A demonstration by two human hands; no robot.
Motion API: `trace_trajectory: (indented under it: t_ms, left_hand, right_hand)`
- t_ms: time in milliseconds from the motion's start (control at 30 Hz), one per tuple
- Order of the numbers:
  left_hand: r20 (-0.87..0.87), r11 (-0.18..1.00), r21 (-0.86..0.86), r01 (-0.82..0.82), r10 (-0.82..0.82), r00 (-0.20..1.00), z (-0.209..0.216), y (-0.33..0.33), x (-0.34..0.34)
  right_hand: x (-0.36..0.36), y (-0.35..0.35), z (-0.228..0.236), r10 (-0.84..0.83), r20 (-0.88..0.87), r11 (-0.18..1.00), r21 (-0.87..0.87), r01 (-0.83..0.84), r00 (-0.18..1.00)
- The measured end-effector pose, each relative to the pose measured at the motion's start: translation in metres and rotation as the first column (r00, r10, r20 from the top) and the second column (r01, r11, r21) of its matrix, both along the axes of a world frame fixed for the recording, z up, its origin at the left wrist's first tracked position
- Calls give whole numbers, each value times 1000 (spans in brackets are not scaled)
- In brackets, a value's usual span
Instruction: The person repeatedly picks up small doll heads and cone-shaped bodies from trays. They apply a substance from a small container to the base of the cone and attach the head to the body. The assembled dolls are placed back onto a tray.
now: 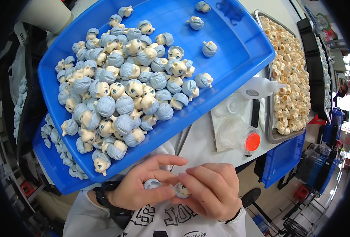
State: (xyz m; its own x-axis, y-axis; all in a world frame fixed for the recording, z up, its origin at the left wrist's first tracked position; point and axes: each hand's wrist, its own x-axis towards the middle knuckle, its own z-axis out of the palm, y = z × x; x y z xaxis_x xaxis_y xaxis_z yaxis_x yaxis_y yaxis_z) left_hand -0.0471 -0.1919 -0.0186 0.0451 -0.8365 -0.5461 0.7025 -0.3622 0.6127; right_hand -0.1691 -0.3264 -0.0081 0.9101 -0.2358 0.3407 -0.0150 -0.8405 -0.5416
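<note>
Close to my body, both hands meet over my lap. Between the fingers and thumb of my left hand [143, 183] sits a hollow light-blue doll hair piece [152, 184], and its thumb tip reaches the doll head beside it. My right hand [212, 189] is closed on that small doll head [181, 190], which shows a cream face and some blue at its edge; the fingers cover much of it. Just beyond, a blue plastic tray [230, 51] holds a heap of doll heads [117, 91] with light-blue hair.
A metal tray [268, 130] of bare cream head parts [287, 79] stands right. Nearer are a white squeeze bottle [258, 87], a clear container with an orange-red cap [252, 142] and a black bar-shaped item [255, 112]. More hair pieces [62, 150] lie in a lower blue tray at left.
</note>
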Motion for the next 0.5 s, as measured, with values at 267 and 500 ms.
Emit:
trace_trajectory:
  t_ms: [267,500]
  left_hand:
    - [-130,995,87,38,-27,991,0,0,6]
    - [-18,984,-123,127,-131,991,-15,10,-3]
  right_hand:
    - [2,1,-12,-5,116,1000,-15,7,993]
    - [-5,-6,4,-32,228,991,-118,60,973]
